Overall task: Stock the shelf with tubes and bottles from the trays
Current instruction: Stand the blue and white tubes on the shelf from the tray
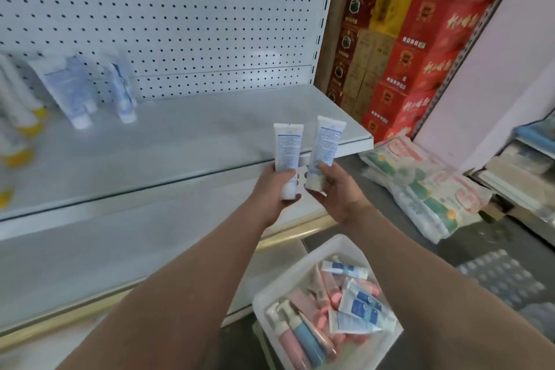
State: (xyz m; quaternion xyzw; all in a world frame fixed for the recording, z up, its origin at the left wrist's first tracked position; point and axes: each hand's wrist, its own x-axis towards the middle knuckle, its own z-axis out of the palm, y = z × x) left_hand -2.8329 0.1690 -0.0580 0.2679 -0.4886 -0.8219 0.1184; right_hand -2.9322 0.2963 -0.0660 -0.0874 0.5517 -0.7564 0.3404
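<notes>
Tubes are held upright, caps down — one tube (287, 150) gripped by the left hand (277, 186), another (324, 147) at three o'clock pinched by the right hand (336, 189) — above the shelf (180, 141).

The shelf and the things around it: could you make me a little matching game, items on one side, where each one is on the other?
Things:
1. white tube with blue print
2. pink and blue bottles
3. yellow-capped bottles
4. red cartons

Places:
A. stacked right of the shelf
B. lying in the white tray
C. at the shelf's far left
D. gripped in the left hand

Pairs: 1-D, 2-B, 3-C, 4-A
</notes>
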